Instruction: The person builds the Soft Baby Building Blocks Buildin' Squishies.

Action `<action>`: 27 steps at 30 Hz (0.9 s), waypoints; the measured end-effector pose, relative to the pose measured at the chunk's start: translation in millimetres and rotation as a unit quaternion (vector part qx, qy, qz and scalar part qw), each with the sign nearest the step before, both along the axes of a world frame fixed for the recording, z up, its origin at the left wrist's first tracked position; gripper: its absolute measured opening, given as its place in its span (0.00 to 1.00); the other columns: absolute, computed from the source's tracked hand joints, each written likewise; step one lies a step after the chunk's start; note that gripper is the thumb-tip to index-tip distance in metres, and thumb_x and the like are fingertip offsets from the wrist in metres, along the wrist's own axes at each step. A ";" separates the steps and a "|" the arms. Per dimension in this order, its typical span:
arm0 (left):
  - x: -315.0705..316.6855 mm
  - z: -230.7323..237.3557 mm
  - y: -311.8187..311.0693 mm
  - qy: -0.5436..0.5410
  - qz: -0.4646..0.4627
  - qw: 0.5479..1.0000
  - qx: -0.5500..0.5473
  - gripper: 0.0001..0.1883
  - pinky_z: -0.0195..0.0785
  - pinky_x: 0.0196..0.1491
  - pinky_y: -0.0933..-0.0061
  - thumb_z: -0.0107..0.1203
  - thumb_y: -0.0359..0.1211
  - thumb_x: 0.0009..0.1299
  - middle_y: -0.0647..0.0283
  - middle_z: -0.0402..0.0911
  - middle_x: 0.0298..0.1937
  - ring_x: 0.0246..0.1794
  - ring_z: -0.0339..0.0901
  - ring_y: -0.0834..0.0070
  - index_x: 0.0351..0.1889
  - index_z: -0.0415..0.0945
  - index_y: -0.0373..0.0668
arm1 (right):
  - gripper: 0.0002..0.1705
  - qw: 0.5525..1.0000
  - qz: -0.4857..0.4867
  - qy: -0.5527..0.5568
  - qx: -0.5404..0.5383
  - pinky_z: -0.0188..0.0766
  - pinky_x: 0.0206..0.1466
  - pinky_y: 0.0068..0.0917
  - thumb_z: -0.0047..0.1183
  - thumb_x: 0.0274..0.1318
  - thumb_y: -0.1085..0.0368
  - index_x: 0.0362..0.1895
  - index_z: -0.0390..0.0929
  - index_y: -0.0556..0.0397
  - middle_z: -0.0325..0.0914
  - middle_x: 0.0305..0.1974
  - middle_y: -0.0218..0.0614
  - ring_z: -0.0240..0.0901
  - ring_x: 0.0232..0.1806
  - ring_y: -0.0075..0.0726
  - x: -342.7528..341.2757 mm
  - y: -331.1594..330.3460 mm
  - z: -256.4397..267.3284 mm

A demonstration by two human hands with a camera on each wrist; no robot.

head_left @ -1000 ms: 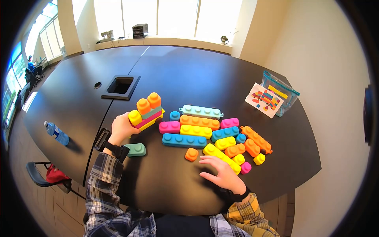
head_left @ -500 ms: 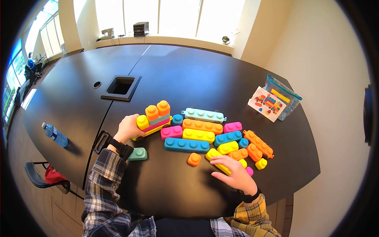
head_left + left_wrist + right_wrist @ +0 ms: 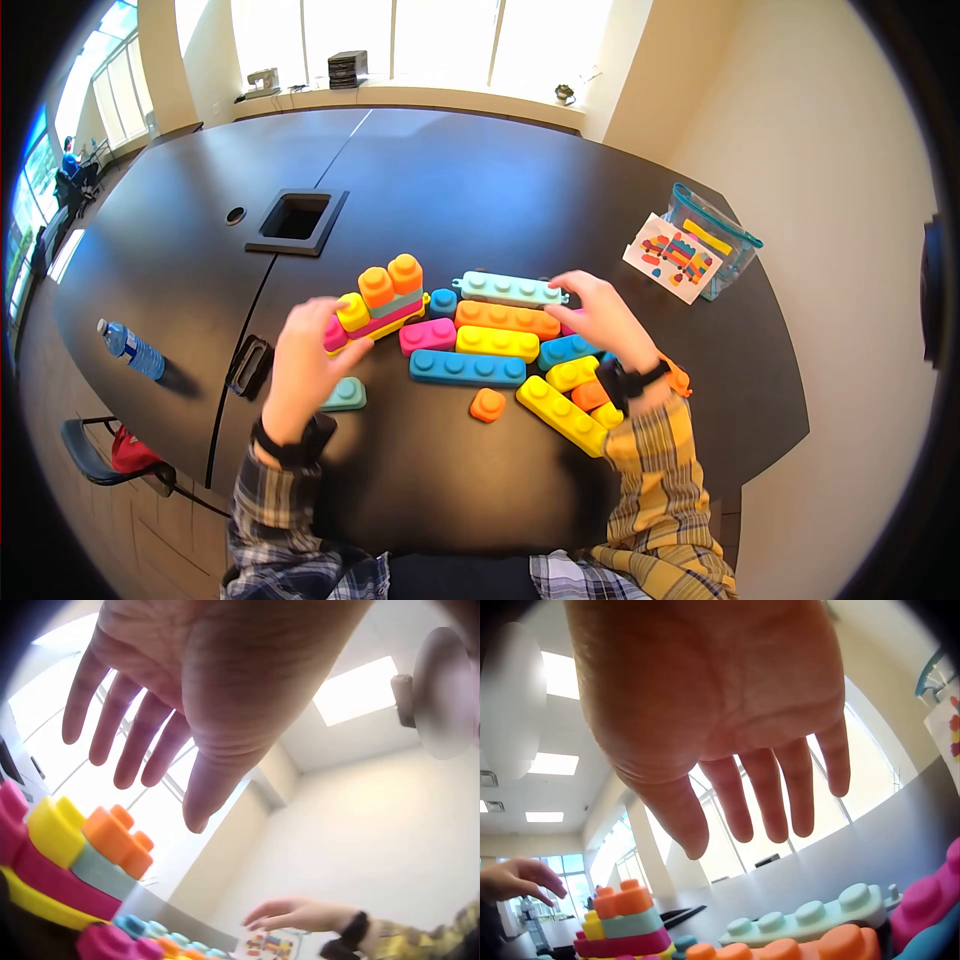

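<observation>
Left hand (image 3: 302,362), empty with fingers loose, beside a stack of yellow, magenta and orange plastic blocks (image 3: 385,318).
Right hand (image 3: 604,318), likewise empty, hovers; a pale-mint four-stud plastic bar (image 3: 508,290) lies near its fingertips.

Bright windows (image 3: 440,40), cream wall (image 3: 840,260), dark table (image 3: 480,190), black chair (image 3: 90,455)
</observation>
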State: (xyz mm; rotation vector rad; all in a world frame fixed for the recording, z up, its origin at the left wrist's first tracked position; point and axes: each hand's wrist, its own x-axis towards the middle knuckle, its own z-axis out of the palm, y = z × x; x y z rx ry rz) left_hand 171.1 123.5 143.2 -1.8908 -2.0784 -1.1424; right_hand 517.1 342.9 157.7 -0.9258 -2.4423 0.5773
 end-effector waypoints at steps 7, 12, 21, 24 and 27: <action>68.4 -4.7 -58.2 -0.068 -0.088 0.993 -0.037 0.19 0.77 0.54 0.61 0.77 0.33 0.59 0.59 0.89 0.45 0.49 0.85 0.58 0.48 0.85 0.41 | 0.21 0.970 0.000 -0.232 0.074 0.78 0.60 0.44 0.67 0.58 0.59 0.55 0.84 0.49 0.86 0.51 0.44 0.82 0.55 0.55 -49.3 73.3 -49.9; 74.5 -14.1 -72.2 -0.109 -0.086 0.988 -0.066 0.18 0.78 0.54 0.61 0.76 0.33 0.60 0.60 0.89 0.44 0.48 0.85 0.59 0.48 0.85 0.41 | 0.27 0.967 -0.017 -0.252 -0.042 0.79 0.62 0.46 0.72 0.51 0.63 0.58 0.82 0.46 0.86 0.53 0.43 0.81 0.60 0.54 -57.2 88.2 -62.2; 78.9 -16.2 -74.5 -0.134 -0.113 0.981 -0.084 0.17 0.78 0.52 0.64 0.74 0.30 0.62 0.60 0.89 0.44 0.46 0.86 0.62 0.49 0.85 0.40 | 0.31 0.992 -0.046 -0.118 -0.007 0.80 0.60 0.46 0.72 0.51 0.58 0.61 0.81 0.46 0.87 0.52 0.45 0.83 0.56 0.55 -26.0 66.6 -31.0; 74.8 -19.2 -76.0 -0.156 -0.094 0.979 -0.093 0.18 0.79 0.52 0.63 0.75 0.31 0.63 0.61 0.90 0.44 0.46 0.86 0.62 0.51 0.85 0.40 | 0.30 0.998 -0.007 -0.063 -0.004 0.80 0.57 0.45 0.71 0.50 0.56 0.59 0.82 0.47 0.87 0.49 0.46 0.84 0.52 0.55 -2.2 14.8 9.7; 76.3 -17.9 -75.8 -0.162 -0.093 0.977 -0.105 0.27 0.79 0.52 0.63 0.77 0.34 0.62 0.60 0.89 0.46 0.48 0.86 0.61 0.58 0.82 0.40 | 0.30 0.996 0.038 -0.061 0.045 0.80 0.57 0.44 0.72 0.50 0.56 0.59 0.83 0.47 0.86 0.51 0.43 0.83 0.54 0.53 23.8 -51.6 27.8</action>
